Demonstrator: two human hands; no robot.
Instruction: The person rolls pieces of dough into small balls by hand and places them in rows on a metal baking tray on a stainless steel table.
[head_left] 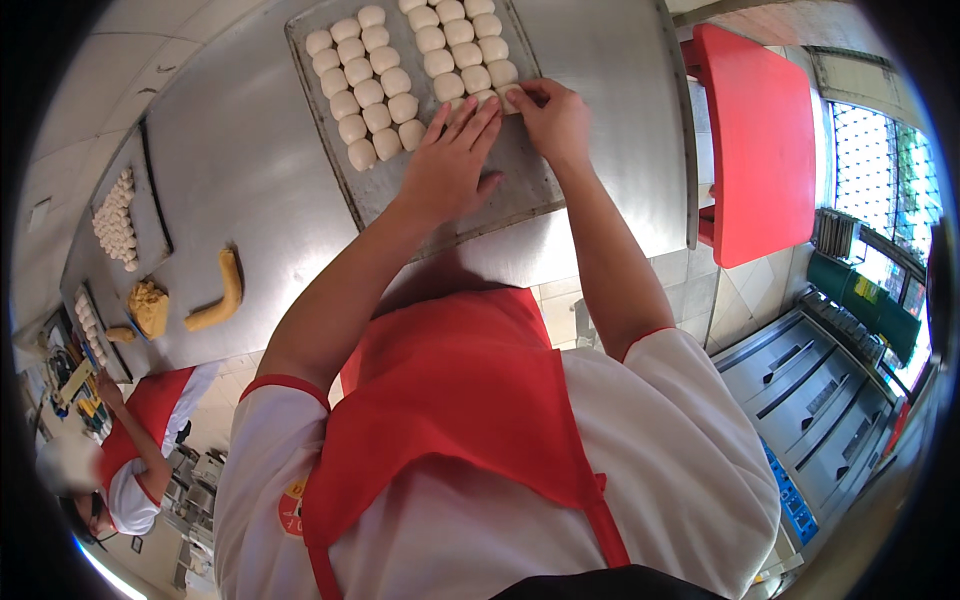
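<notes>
A metal baking tray [350, 200] holds two blocks of pale round dough balls, the left block [362, 92] and the right block [455, 38], set in close rows. My left hand [450, 160] lies with its fingers stretched out, their tips on the nearest row of the right block. At that row's right end, my right hand [548, 122] pinches a dough ball [508, 98] between thumb and forefinger; part of the ball is hidden by the fingers.
The steel table [195, 190] also bears a tray of small dough pieces [115, 220], yellow dough [225, 290] and another tray [90, 330]. A co-worker [135, 440] works at lower left. A red table [760, 150] stands at right, steel equipment [800, 390] at lower right.
</notes>
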